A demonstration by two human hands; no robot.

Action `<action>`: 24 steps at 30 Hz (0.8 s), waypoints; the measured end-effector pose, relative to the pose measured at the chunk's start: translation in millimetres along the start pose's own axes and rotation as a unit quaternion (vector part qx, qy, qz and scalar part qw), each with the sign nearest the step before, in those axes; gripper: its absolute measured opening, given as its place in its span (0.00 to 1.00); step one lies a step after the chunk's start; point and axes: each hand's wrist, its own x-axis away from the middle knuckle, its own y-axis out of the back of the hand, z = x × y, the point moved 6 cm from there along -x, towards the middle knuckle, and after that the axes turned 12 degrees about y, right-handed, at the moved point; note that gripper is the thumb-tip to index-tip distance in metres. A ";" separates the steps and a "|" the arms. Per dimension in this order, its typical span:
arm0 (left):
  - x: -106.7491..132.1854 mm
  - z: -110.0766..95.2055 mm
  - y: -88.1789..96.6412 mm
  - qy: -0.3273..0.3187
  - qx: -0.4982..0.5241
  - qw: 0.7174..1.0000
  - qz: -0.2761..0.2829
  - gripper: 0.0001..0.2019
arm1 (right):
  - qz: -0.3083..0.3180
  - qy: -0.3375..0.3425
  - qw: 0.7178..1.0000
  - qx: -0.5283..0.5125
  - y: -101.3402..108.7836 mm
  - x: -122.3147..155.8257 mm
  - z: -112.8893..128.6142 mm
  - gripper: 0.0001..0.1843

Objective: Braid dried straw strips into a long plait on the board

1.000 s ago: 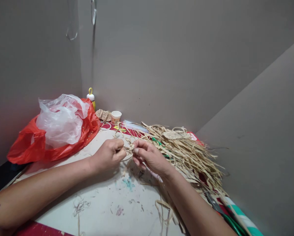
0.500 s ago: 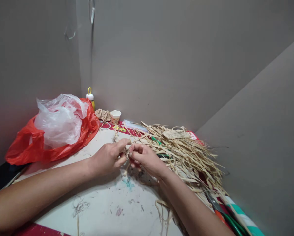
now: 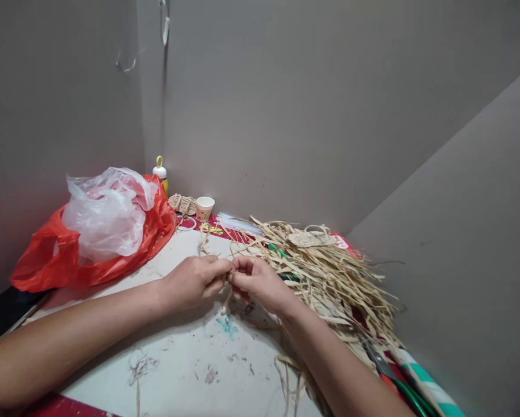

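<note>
Over the white board my left hand (image 3: 199, 281) and my right hand (image 3: 260, 284) meet fingertip to fingertip. Both are closed in a pinch on a small piece of straw work, mostly hidden by the fingers. A pale straw end (image 3: 226, 304) hangs below them toward the board. Just beyond my left hand lies a thin twisted straw length (image 3: 204, 240). To the right of my right hand spreads a big heap of dry straw strips (image 3: 329, 278), with a flat woven straw sole (image 3: 312, 237) on top.
A red plastic bag (image 3: 46, 255) with a clear bag (image 3: 107, 220) sits at the left. Along the back stand a yellow bottle (image 3: 160, 174), a woven straw piece (image 3: 182, 204) and a paper cup (image 3: 204, 209). Green-handled scissors (image 3: 405, 391) lie at lower right. Grey walls enclose the table.
The fingers of my left hand have closed in toward my right fingertips, covering more of the straw piece. My right hand has barely moved.
</note>
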 end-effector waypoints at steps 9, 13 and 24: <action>-6.2 18.9 0.3 0.225 0.272 0.936 -0.021 0.05 | -0.072 0.013 0.994 -0.081 6.0 -1.9 8.8 0.06; -3.8 19.1 0.2 0.242 0.306 0.920 -0.034 0.04 | -0.048 0.006 0.994 -0.101 5.6 -2.0 8.8 0.06; -3.8 22.7 -3.2 0.257 0.288 0.922 -0.034 0.05 | -0.015 0.029 0.998 -0.061 6.0 -2.0 6.3 0.11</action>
